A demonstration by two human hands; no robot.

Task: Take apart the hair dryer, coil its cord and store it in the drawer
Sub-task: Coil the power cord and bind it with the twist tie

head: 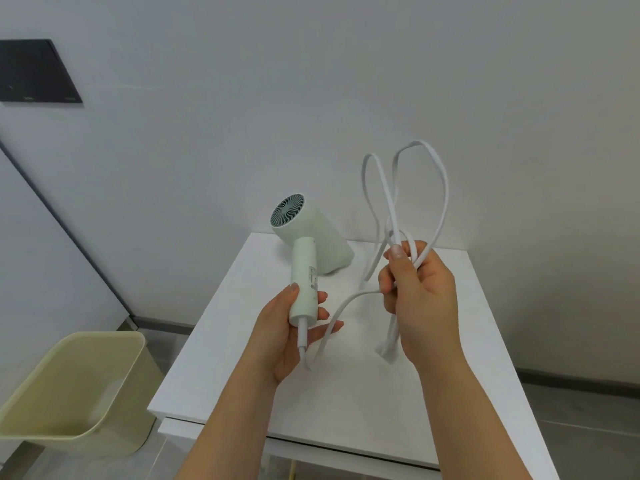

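Above the white table (346, 393), the pale green hair dryer (311, 233) is held up by its handle, which is grasped near the base by the left hand (280, 337), thumb on one side and fingers curled round the other. The dryer's body is poised over the far left corner; whether it touches the top cannot be told. From the handle's base the white cord (440, 188) is led in a slack arc to the right hand (422, 303), which is clenched around gathered loops. Tall loops rise above that fist and doubled strands hang below it toward the tabletop. A wall is met by the far edge. A cream bin (69, 386) is stood on the floor near the left edge.
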